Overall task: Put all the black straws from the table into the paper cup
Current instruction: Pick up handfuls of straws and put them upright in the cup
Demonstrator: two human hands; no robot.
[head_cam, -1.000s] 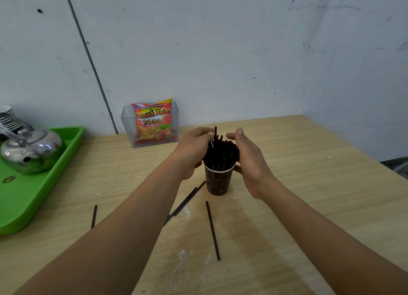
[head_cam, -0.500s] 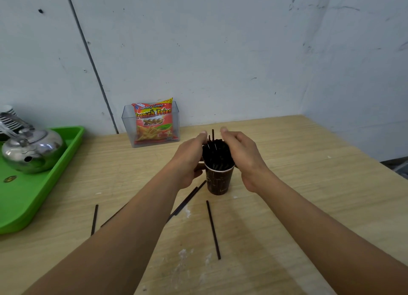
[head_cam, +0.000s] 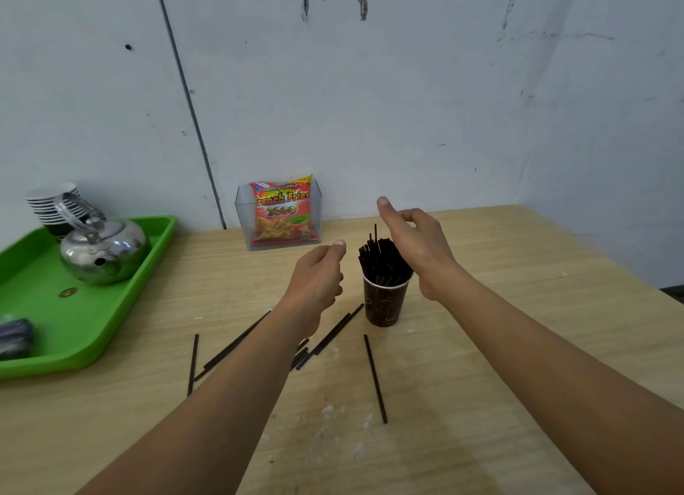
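Half a second ago both hands were cupped round the bundle of black straws (head_cam: 383, 259) standing in the paper cup (head_cam: 385, 305); now they have drawn away from it. The left hand (head_cam: 318, 276) hangs just left of the cup, fingers loosely curled with nothing in them. The right hand (head_cam: 416, 242) is raised beside the straw tops with its thumb up and fingers loosely bent, also empty; whether its heel brushes the bundle I cannot tell. The cup stands upright near the middle of the wooden table (head_cam: 518, 346), packed full, one straw poking above the rest. That batch looks settled, so the job turns to what lies loose toward the near edge: a single straw (head_cam: 375, 378) in front of the cup, a small cluster (head_cam: 327, 339) slanting away from the cup's base, a long straw (head_cam: 237, 342) partly under the left forearm, and another straw (head_cam: 192, 363) further left. A green tray (head_cam: 37, 302) with a steel kettle (head_cam: 101, 250) sits at the left edge.
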